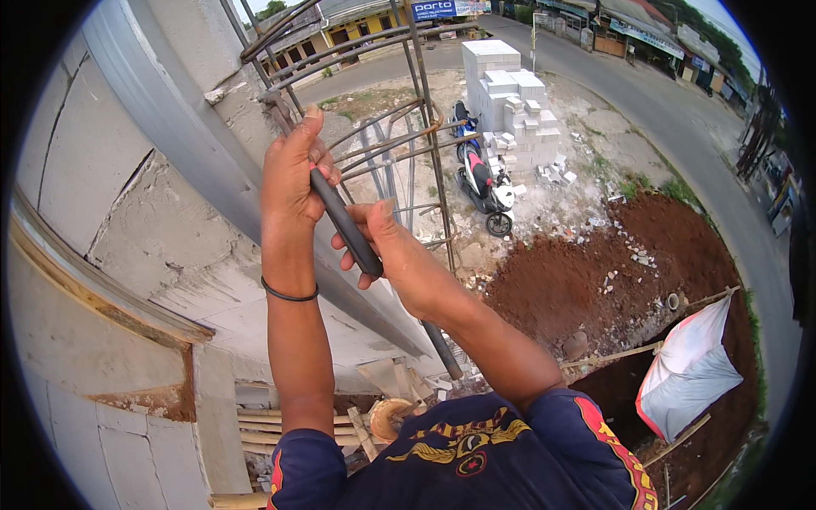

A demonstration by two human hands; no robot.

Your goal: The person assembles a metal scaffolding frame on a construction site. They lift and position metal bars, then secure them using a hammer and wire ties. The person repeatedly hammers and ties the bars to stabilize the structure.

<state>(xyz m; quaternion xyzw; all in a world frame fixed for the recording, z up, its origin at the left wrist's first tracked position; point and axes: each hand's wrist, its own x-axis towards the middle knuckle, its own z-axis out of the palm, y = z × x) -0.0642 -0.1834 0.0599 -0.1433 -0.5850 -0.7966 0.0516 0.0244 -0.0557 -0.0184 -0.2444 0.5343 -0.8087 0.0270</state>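
Note:
My left hand [291,174] is raised high and closed around the upper part of a black-handled tool [347,223], with a little red showing at its grip. A rusty metal end shows just above that hand, beside the rebar; its exact kind is unclear. Lower down, the fingers of my right hand [387,242] curl behind the handle, near its bottom end. Just past my hands stands a cage of steel rebar [429,127], with bars and bent ties. A grey metal channel [191,127] runs diagonally along the block wall, left of my left hand.
The light block wall [127,221] rises close on my left. Below are bamboo poles [263,429], a dark rod [442,350] and red soil [552,285]. Beyond stand a parked motorbike [483,174] and stacked white blocks [497,81]. A pale sheet [688,370] hangs lower right.

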